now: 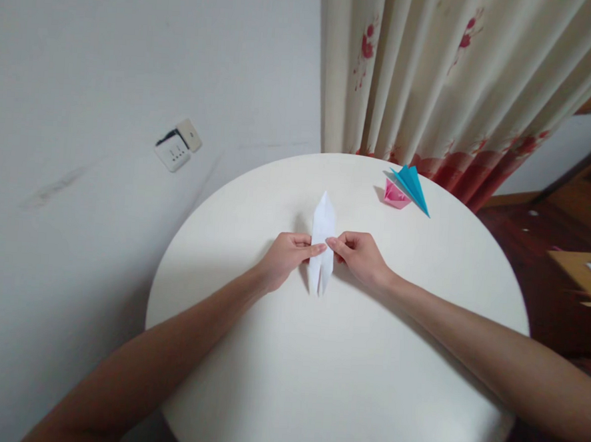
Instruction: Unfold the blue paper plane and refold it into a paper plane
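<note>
A: What are the hands doing?

B: Both are pinching one white folded paper (322, 244). The left hand (286, 257) is gripping its left edge, thumb and forefinger closing on it, the other fingers curling in. The right hand (358, 255) is doing the same on the right edge. The fingertips are nearly meeting across the middle of the paper.

A: So neither hand is lying open?

B: No, both are clamping on the paper, one from each side.

A: Where is the paper sitting?

B: Near the middle of the round white surface (315, 382), a little toward the far side. It is long and narrow, its point facing away from the person and two narrow tips facing toward them. Whether it is lying flat or being lifted slightly, I cannot tell.

A: How many papers are showing on the surface?

B: Three folded pieces. One white, in the hands. One pink piece (394, 195) and one blue piece (412, 187), both at the far right rim, well apart from the hands. The blue one is resting against the pink one, overlapping it.

A: Anything behind?

B: One curtain (459, 77) is hanging beyond the surface, and one socket (177, 148) is sitting on the wall to the left.
</note>
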